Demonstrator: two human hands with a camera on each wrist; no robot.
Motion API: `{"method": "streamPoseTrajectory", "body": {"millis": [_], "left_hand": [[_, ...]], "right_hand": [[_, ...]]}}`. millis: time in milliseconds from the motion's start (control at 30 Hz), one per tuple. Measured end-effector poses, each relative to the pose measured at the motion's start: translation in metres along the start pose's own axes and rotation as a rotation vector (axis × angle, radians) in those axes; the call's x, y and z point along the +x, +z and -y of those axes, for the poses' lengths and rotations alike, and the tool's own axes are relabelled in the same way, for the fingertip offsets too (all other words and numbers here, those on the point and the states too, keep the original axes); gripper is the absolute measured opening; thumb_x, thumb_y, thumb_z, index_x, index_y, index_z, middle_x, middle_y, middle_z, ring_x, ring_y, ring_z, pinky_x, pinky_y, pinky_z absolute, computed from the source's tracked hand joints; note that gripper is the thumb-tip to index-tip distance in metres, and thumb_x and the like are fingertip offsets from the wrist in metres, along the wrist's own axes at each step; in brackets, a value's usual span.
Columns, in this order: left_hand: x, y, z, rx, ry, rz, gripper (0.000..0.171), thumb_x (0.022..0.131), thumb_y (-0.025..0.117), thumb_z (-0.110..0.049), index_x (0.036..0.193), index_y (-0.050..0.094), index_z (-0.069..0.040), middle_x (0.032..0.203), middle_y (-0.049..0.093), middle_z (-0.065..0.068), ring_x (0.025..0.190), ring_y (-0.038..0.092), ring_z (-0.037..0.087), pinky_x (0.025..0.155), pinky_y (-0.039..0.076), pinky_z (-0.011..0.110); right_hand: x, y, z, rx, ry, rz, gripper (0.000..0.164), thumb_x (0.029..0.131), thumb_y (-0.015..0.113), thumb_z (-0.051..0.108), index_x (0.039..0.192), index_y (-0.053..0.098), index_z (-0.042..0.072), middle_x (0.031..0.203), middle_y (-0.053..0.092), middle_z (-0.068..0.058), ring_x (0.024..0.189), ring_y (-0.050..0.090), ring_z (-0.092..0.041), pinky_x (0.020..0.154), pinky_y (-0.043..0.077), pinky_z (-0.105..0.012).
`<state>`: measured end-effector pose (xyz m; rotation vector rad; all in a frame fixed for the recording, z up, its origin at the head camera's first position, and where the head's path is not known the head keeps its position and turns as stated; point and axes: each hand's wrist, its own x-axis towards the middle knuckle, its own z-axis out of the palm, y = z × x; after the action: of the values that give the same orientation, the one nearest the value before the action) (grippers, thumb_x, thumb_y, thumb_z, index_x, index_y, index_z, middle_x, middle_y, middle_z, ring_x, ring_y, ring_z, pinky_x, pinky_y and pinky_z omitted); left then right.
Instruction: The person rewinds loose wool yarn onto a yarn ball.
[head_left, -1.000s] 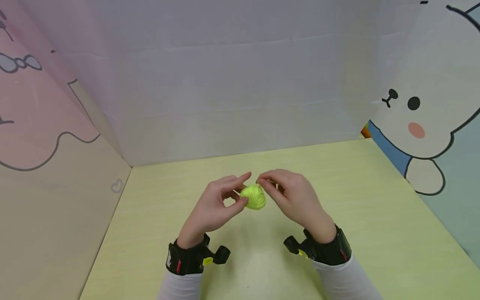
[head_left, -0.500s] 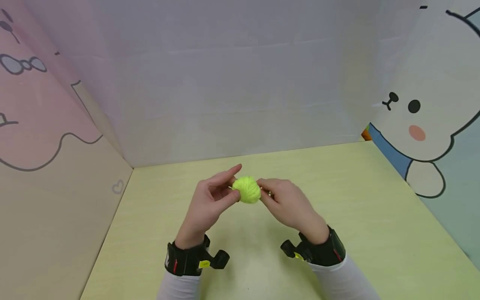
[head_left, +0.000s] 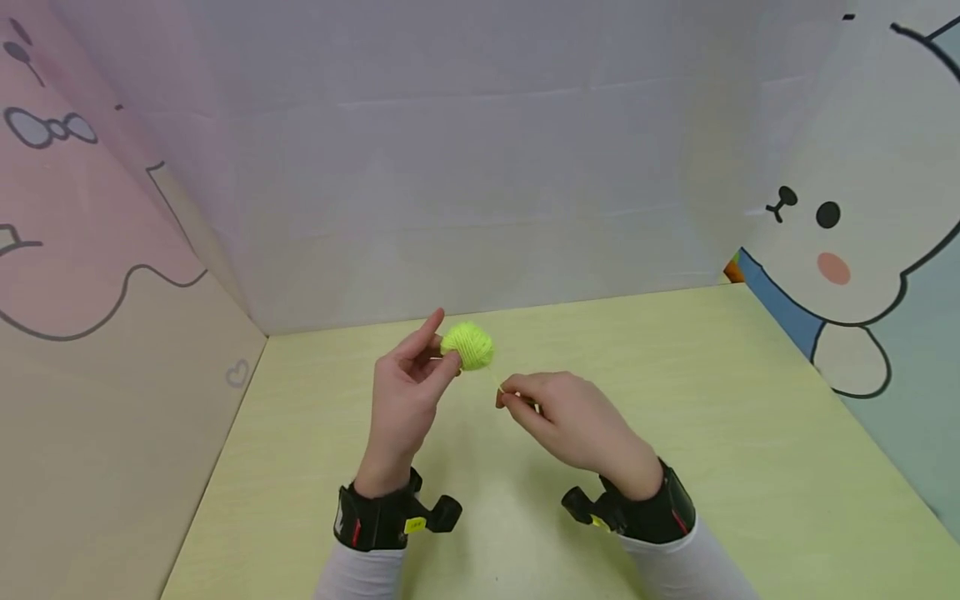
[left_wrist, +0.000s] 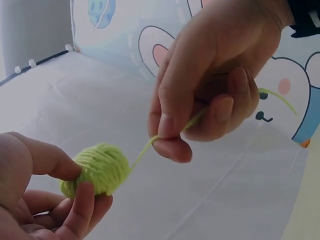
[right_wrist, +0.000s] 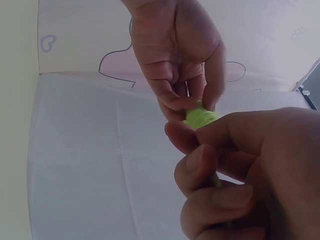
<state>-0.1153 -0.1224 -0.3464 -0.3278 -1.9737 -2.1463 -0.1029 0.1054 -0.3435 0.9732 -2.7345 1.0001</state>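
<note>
A small yellow-green ball of yarn (head_left: 469,346) is pinched between the thumb and fingers of my left hand (head_left: 405,396), held above the table. From the ball a single strand (left_wrist: 143,151) runs taut to my right hand (head_left: 573,417), which pinches it between thumb and index finger. In the left wrist view the strand passes through the curled fingers of the right hand (left_wrist: 212,85), and a loose end comes out behind them. The right wrist view shows the ball (right_wrist: 200,117) partly hidden behind the right fingertips.
The pale yellow tabletop (head_left: 712,400) lies below both hands. A whitish sheet wall (head_left: 480,192) stands at its far edge, with cartoon-printed panels on the left (head_left: 112,417) and right (head_left: 855,233). Both wrists wear black camera straps (head_left: 375,517).
My left hand has moved left and away from me with the yarn ball. My right hand has drawn slightly down, so a short stretch of strand now shows between the hands.
</note>
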Motion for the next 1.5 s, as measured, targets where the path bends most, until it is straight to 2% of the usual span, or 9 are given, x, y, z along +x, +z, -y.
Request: {"method": "streamPoseTrajectory", "body": {"millis": [167, 300, 467, 633, 900, 1100, 1300, 1400, 1500], "left_hand": [[0.001, 0.002, 0.004, 0.176, 0.065, -0.053, 0.06, 0.095, 0.074, 0.007, 0.152, 0.057, -0.001, 0.111, 0.071, 0.014, 0.093, 0.072, 0.021, 0.084, 0.06, 0.023], [0.001, 0.004, 0.006, 0.31, 0.137, -0.027, 0.06, 0.094, 0.075, 0.006, 0.151, 0.058, -0.002, 0.108, 0.071, 0.015, 0.096, 0.071, 0.025, 0.084, 0.06, 0.023], [0.001, 0.005, 0.01, 0.422, 0.187, 0.116, 0.06, 0.093, 0.076, 0.008, 0.15, 0.059, 0.0, 0.105, 0.071, 0.012, 0.095, 0.071, 0.023, 0.081, 0.061, 0.027], [0.001, 0.005, 0.009, 0.462, 0.179, 0.288, 0.059, 0.092, 0.077, 0.009, 0.148, 0.06, 0.001, 0.105, 0.072, 0.009, 0.093, 0.072, 0.019, 0.079, 0.063, 0.031], [0.0, 0.003, 0.003, 0.367, 0.156, 0.433, 0.058, 0.092, 0.076, 0.009, 0.148, 0.062, -0.001, 0.106, 0.071, 0.007, 0.098, 0.073, 0.022, 0.082, 0.063, 0.033], [-0.002, -0.001, -0.001, 0.252, 0.133, 0.505, 0.059, 0.094, 0.075, 0.009, 0.15, 0.062, -0.004, 0.108, 0.071, 0.005, 0.1, 0.071, 0.022, 0.085, 0.063, 0.034], [-0.004, -0.004, -0.004, 0.132, 0.111, 0.526, 0.058, 0.095, 0.072, 0.009, 0.15, 0.061, -0.003, 0.111, 0.071, 0.009, 0.099, 0.07, 0.023, 0.086, 0.061, 0.032], [-0.004, -0.004, -0.004, 0.047, 0.08, 0.516, 0.056, 0.096, 0.071, 0.008, 0.151, 0.059, 0.001, 0.11, 0.07, 0.011, 0.096, 0.069, 0.021, 0.085, 0.06, 0.029], [-0.005, -0.005, -0.004, -0.057, 0.023, 0.484, 0.056, 0.098, 0.069, 0.007, 0.152, 0.056, 0.003, 0.107, 0.069, 0.011, 0.088, 0.069, 0.018, 0.083, 0.06, 0.027]], "right_hand": [[-0.002, -0.007, 0.002, 0.011, -0.027, 0.007, 0.018, 0.108, 0.06, 0.015, 0.106, 0.078, 0.017, 0.095, 0.074, 0.013, 0.071, 0.057, -0.002, 0.068, 0.052, -0.027], [-0.004, -0.009, 0.003, 0.022, -0.07, -0.004, 0.016, 0.108, 0.062, 0.015, 0.108, 0.078, 0.016, 0.096, 0.075, 0.012, 0.068, 0.053, -0.001, 0.065, 0.05, -0.026], [-0.005, -0.011, 0.001, 0.031, -0.092, -0.101, 0.013, 0.106, 0.066, 0.014, 0.109, 0.079, 0.015, 0.097, 0.076, 0.01, 0.065, 0.05, -0.001, 0.062, 0.049, -0.026], [-0.005, -0.012, -0.004, 0.013, -0.083, -0.195, 0.011, 0.104, 0.07, 0.013, 0.108, 0.08, 0.013, 0.097, 0.076, 0.007, 0.063, 0.049, -0.003, 0.059, 0.047, -0.027], [-0.003, -0.017, -0.008, -0.023, -0.091, -0.298, 0.009, 0.102, 0.075, 0.013, 0.108, 0.08, 0.011, 0.097, 0.074, 0.003, 0.068, 0.053, -0.006, 0.06, 0.049, -0.028], [-0.002, -0.019, -0.009, 0.013, -0.11, -0.34, 0.009, 0.101, 0.077, 0.017, 0.109, 0.081, 0.014, 0.096, 0.073, 0.007, 0.069, 0.053, -0.006, 0.06, 0.049, -0.027], [-0.002, -0.015, -0.01, 0.059, -0.078, -0.313, 0.011, 0.103, 0.074, 0.016, 0.112, 0.081, 0.015, 0.101, 0.076, 0.006, 0.075, 0.058, -0.007, 0.064, 0.052, -0.03], [-0.001, -0.01, -0.009, 0.065, -0.058, -0.281, 0.014, 0.103, 0.073, 0.011, 0.115, 0.081, 0.011, 0.104, 0.077, 0.002, 0.078, 0.061, -0.01, 0.068, 0.054, -0.032], [0.0, -0.003, -0.007, 0.046, -0.055, -0.254, 0.013, 0.102, 0.071, 0.006, 0.112, 0.079, 0.007, 0.098, 0.074, 0.001, 0.075, 0.058, -0.012, 0.067, 0.052, -0.032]]}}
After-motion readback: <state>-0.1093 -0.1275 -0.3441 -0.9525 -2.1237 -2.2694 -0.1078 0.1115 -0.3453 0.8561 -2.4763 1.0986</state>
